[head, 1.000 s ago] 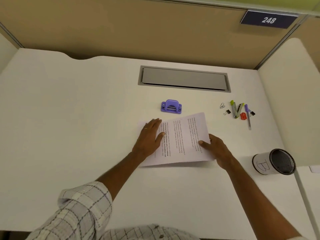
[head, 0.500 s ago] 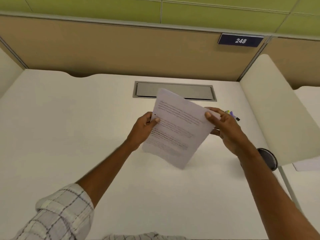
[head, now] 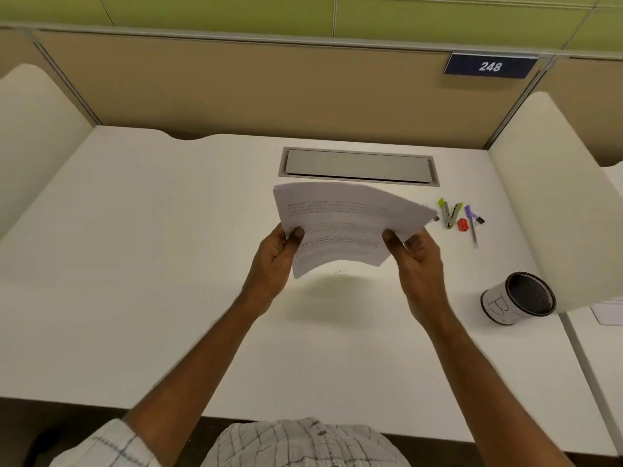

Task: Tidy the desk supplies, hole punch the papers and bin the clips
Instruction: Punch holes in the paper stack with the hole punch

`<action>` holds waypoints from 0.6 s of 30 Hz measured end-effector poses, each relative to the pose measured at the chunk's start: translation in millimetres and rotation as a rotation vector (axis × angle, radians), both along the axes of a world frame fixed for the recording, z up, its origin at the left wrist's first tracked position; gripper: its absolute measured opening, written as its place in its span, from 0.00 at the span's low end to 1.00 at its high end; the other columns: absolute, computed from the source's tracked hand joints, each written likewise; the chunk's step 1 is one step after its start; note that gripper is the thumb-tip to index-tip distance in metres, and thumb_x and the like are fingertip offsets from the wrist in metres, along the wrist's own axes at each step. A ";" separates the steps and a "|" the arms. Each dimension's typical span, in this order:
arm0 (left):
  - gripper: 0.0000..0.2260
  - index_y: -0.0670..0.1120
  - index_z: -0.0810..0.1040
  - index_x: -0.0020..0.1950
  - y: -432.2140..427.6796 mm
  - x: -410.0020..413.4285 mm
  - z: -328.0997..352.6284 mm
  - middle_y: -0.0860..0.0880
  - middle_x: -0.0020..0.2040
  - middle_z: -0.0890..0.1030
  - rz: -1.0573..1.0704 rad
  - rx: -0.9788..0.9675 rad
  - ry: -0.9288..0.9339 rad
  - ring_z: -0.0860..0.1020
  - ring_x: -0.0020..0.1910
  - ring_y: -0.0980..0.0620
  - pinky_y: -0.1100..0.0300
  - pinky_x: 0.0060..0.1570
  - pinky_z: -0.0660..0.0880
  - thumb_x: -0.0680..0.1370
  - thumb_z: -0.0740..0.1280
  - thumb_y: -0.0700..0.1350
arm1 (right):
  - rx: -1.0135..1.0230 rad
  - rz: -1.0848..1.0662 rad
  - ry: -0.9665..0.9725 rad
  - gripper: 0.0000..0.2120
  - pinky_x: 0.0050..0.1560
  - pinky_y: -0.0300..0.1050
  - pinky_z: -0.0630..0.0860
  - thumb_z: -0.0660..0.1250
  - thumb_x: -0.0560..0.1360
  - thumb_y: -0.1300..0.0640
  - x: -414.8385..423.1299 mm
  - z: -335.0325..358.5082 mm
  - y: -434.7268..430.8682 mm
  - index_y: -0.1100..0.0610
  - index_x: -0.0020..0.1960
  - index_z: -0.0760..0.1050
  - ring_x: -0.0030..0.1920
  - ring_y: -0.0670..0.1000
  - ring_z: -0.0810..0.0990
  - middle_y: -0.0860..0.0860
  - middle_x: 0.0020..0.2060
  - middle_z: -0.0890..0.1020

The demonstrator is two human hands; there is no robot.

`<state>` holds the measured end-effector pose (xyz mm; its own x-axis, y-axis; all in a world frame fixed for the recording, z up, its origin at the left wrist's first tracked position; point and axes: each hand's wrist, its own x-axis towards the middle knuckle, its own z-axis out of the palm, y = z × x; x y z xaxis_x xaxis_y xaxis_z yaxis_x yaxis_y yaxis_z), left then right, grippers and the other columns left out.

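A stack of printed white papers (head: 344, 219) is held up above the white desk (head: 135, 264), bowed and with its far edge tilted away. My left hand (head: 274, 261) grips the papers' left edge and my right hand (head: 416, 261) grips their right edge. The purple hole punch is hidden behind the papers. To the right lie two green-tipped highlighters (head: 450, 214), a red sharpener (head: 463, 225), a purple pen (head: 471, 225) and a black binder clip (head: 479, 220). A black mesh cup (head: 517, 298) with a white label marked "B" stands near the right edge.
A grey cable flap (head: 359, 166) is set into the desk just beyond the papers. White curved dividers (head: 553, 197) flank the desk on both sides. A tan partition with a "248" plate (head: 490, 66) closes the back. Another paper (head: 606, 313) lies on the neighbouring desk.
Both hands lifted the papers off the desk, then turned them from a steep tilt to a broad, bowed hold in front of me. The hole punch went out of sight behind them.
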<state>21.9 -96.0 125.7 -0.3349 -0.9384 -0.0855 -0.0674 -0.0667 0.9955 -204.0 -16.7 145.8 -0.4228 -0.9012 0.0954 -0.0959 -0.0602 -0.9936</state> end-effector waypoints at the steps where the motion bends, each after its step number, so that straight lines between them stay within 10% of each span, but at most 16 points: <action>1: 0.12 0.67 0.78 0.66 4.4 3.1 3.9 0.56 0.63 0.85 -0.005 -0.031 0.003 0.82 0.63 0.56 0.63 0.60 0.80 0.85 0.61 0.56 | -0.029 0.009 0.010 0.14 0.54 0.32 0.78 0.67 0.81 0.55 -2.7 3.0 4.6 0.42 0.64 0.76 0.59 0.43 0.82 0.44 0.58 0.84; 8: 0.18 0.47 0.72 0.77 41.9 10.7 -23.0 0.51 0.68 0.81 -0.061 0.000 -0.210 0.78 0.69 0.54 0.58 0.73 0.73 0.88 0.59 0.47 | 0.206 0.122 0.173 0.16 0.66 0.52 0.76 0.63 0.82 0.65 9.3 -42.8 33.4 0.55 0.68 0.73 0.62 0.47 0.79 0.49 0.62 0.81; 12: 0.12 0.56 0.80 0.64 48.7 6.8 -14.4 0.66 0.43 0.84 0.050 0.032 -0.248 0.80 0.42 0.70 0.73 0.46 0.75 0.88 0.58 0.52 | 0.079 -0.005 0.238 0.17 0.51 0.25 0.73 0.62 0.82 0.67 11.0 -26.6 38.6 0.45 0.57 0.76 0.51 0.32 0.79 0.41 0.52 0.83; 18: 0.14 0.59 0.77 0.69 56.0 9.5 -9.2 0.64 0.60 0.84 0.018 -0.044 -0.180 0.80 0.62 0.66 0.74 0.59 0.74 0.86 0.58 0.57 | -0.004 -0.050 0.293 0.13 0.51 0.27 0.75 0.61 0.83 0.62 8.6 -21.0 53.2 0.49 0.64 0.75 0.56 0.40 0.81 0.35 0.56 0.82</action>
<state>31.5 -40.0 116.5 -0.3010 -0.9483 -0.1010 -0.2440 -0.0258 0.9694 -195.3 36.5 124.8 -0.4205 -0.8795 0.2230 -0.3814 -0.0516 -0.9230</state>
